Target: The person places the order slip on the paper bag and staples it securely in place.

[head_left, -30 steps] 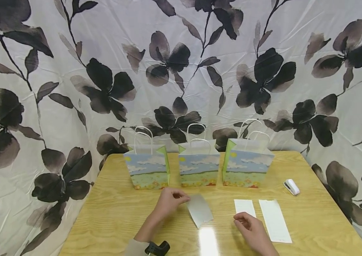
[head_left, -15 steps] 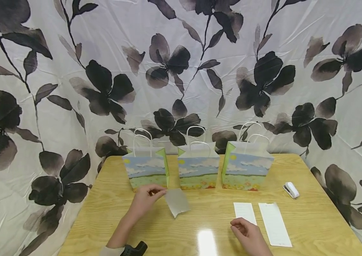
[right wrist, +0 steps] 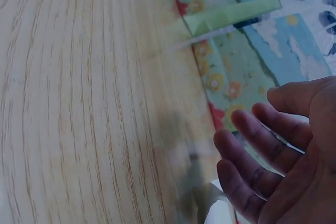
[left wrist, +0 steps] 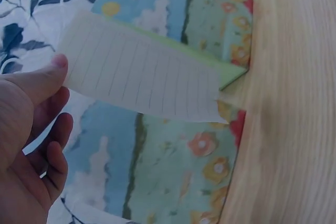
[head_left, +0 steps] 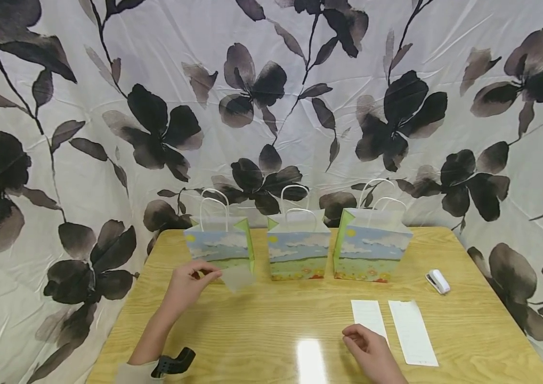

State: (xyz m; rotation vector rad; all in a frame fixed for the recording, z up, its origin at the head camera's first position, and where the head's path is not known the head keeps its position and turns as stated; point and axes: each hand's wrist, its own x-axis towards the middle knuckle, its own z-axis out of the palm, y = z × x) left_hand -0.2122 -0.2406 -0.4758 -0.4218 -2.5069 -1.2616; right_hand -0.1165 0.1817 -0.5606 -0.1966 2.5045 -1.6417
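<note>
My left hand (head_left: 188,284) pinches a lined slip of paper (left wrist: 142,72) by one edge, between thumb and fingers. In the head view the slip is a pale blur in front of the lower part of the left gift bag (head_left: 218,245). Loosely bent and holding nothing, my right hand (head_left: 371,349) hovers by the near end of a short white paper slip (head_left: 368,314). To the right of that slip lies a longer white paper slip (head_left: 412,333), flat on the table.
A middle gift bag (head_left: 298,250) and a right gift bag (head_left: 372,248) stand upright at the back of the wooden table (head_left: 271,330), handles up. A small white stapler (head_left: 438,281) lies at the right. Behind hangs a floral cloth (head_left: 271,106).
My left hand has carried the paper slip leftward and away from me, from the table's middle to the left bag. My right hand has barely shifted.
</note>
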